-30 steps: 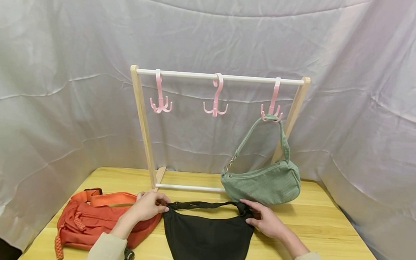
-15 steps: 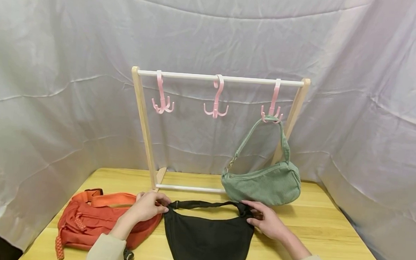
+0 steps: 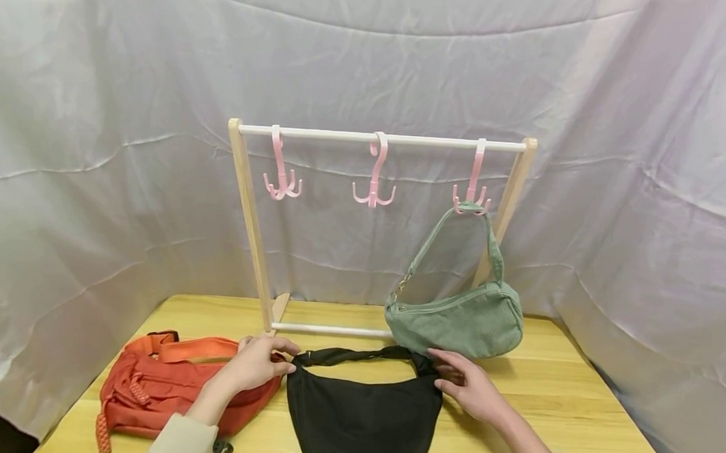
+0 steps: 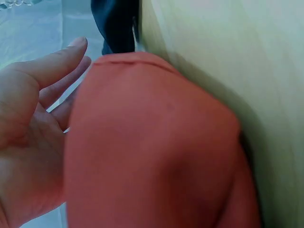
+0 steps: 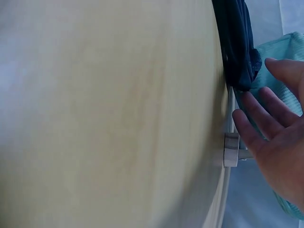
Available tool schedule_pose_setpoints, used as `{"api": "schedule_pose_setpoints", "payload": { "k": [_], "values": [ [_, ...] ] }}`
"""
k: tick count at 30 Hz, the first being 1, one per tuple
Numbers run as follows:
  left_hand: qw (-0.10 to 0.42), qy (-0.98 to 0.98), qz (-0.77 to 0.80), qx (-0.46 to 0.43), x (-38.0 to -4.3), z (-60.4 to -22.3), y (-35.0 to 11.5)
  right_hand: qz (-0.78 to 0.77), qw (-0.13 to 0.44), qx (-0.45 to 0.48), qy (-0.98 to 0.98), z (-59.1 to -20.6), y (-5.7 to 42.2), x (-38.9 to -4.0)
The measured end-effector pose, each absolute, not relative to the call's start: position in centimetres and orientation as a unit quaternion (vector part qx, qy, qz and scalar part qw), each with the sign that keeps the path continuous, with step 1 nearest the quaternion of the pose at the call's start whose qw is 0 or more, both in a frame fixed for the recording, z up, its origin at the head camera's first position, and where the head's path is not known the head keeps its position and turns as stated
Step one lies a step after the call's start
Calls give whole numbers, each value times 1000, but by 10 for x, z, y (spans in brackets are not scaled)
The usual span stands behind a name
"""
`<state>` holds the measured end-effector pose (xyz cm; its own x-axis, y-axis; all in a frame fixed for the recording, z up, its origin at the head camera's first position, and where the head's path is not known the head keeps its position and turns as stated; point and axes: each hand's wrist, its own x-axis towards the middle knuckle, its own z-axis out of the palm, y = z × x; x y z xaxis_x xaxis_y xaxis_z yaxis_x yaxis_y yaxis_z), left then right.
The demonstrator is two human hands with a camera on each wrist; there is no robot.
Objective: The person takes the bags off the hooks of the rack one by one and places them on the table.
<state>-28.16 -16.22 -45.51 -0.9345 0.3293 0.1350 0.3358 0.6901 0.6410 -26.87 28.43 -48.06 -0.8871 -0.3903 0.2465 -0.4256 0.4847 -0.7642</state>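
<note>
A black crescent-shaped bag (image 3: 365, 418) lies on the table at the front middle in the head view, its strap (image 3: 350, 356) stretched along the top. My left hand (image 3: 256, 366) is at the bag's left top corner, thumb and fingertips right at the fabric. At the opposite corner is my right hand (image 3: 468, 388), its fingertips beside the strap end. Both wrist views show extended, relaxed fingers. The red-orange waist bag (image 3: 170, 387) lies under and left of my left forearm; it covers part of that hand in the left wrist view.
Behind the hands stands a wooden rack with a white bar (image 3: 331, 135). It carries a left pink hook (image 3: 282, 181), a middle pink hook (image 3: 374, 186) and a right one (image 3: 473, 184). A green corduroy handbag (image 3: 462, 324) hangs from the right hook, close behind my right hand.
My right hand has shifted slightly right, away from the black bag's corner. The right end of the strap lies flatter. My left hand has hardly moved.
</note>
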Motion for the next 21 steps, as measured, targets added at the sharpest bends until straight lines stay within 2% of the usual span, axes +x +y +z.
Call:
{"api": "schedule_pose_setpoints", "payload": {
  "k": [5,12,21],
  "values": [
    [20,-923,-336,-186,-277,-451,-158,471,33,243,-847,-480,285,-264],
    [62,-912,-356,-197,-275,-442,-147,468,111,232,-845,-472,279,-255],
    [87,-889,-401,-203,-267,-429,-133,496,213,238,-808,-461,276,-248]
  ]
}}
